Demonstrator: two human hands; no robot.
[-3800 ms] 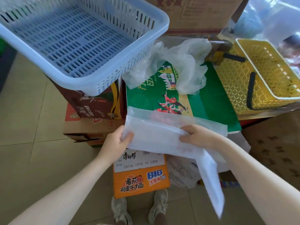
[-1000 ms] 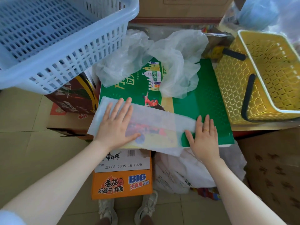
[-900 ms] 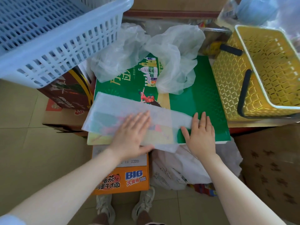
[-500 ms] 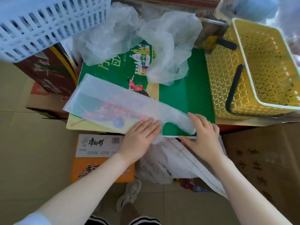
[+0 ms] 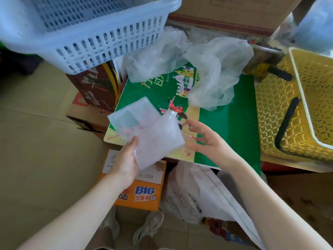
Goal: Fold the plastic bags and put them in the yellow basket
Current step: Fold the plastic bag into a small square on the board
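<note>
Orange box (image 5: 142, 193): I read "BIG"
Left hand (image 5: 126, 161): I see it gripping the folded plastic bag (image 5: 147, 130) over the green carton (image 5: 225, 127)
Right hand (image 5: 207, 139): fingers spread, holding nothing
Yellow basket (image 5: 270, 109): far right

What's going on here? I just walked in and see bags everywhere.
A person is folding plastic bags. The left hand holds a partly folded bag above the green box; the right hand is open beside it. Crumpled bags wait behind. The yellow basket stands to the right.
</note>
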